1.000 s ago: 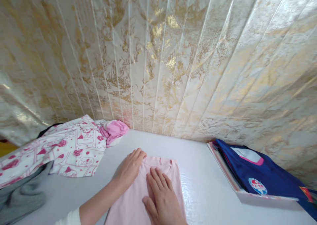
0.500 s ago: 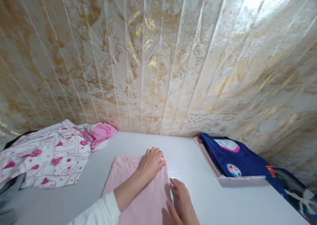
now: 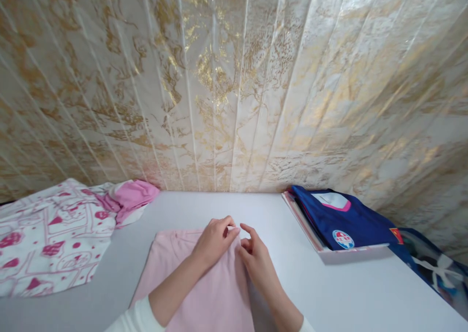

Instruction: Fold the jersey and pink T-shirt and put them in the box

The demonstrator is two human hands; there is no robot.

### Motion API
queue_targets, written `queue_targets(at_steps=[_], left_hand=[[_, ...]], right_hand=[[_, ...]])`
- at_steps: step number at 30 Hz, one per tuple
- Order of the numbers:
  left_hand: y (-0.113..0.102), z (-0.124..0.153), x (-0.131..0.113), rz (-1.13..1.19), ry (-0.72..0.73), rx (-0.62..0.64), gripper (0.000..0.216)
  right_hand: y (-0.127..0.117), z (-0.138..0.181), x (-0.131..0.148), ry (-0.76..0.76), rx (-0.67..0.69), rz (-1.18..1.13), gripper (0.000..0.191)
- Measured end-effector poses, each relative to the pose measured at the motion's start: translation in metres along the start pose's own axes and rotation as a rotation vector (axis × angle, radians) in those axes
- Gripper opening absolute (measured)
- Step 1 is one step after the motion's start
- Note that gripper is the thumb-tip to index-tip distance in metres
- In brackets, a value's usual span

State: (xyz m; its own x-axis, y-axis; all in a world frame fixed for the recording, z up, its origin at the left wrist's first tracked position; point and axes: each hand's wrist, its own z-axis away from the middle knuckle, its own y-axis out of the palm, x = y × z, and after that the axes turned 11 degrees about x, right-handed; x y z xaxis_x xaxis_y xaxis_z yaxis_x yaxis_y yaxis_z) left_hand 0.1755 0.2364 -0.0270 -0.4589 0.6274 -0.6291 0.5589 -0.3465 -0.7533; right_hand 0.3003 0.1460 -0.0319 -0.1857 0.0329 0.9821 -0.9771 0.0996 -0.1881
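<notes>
A pale pink garment [image 3: 175, 268] lies flat on the white table, its top edge gathered like a waistband. My left hand [image 3: 215, 242] reaches across it, thumb and fingers pinched on the top right corner. At the same corner, my right hand [image 3: 256, 259] has its thumb and bent fingers on the garment's right edge, with the index finger raised. The two hands' fingertips almost meet. The lower end of the garment runs out of view.
White clothing with a pink print [image 3: 54, 244] lies rumpled at the left, beside a bunched pink cloth [image 3: 135, 198]. At the right is a folded dark blue garment stack [image 3: 351, 220] on the white table [image 3: 329, 293]. A patterned gold and white curtain [image 3: 219, 103] hangs behind.
My right hand has moved up and forward along the garment's right edge to the corner. My left hand has gone from lying flat to pinching there. The view has shifted slightly right.
</notes>
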Motion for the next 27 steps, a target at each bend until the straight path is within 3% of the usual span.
queue_targets(at_steps=[12,17,22,25,27], left_hand=[[-0.001,0.002,-0.005,0.042,-0.005,0.013,0.013],[0.003,0.0,-0.003,-0.036,0.002,0.036,0.004],[0.008,-0.003,-0.002,-0.098,0.042,0.058,0.006],[0.008,-0.004,0.001,-0.11,0.051,0.02,0.007],[0.005,-0.006,0.002,-0.109,0.05,-0.03,0.008]], right_hand=[[-0.005,0.001,0.002,-0.013,0.084,0.034,0.048],[-0.006,0.034,0.008,0.027,0.122,0.473,0.055],[-0.004,0.081,-0.019,0.04,0.149,0.81,0.068],[-0.006,0.094,-0.026,0.007,0.105,1.041,0.059],[-0.007,0.094,-0.022,-0.095,0.073,1.145,0.053]])
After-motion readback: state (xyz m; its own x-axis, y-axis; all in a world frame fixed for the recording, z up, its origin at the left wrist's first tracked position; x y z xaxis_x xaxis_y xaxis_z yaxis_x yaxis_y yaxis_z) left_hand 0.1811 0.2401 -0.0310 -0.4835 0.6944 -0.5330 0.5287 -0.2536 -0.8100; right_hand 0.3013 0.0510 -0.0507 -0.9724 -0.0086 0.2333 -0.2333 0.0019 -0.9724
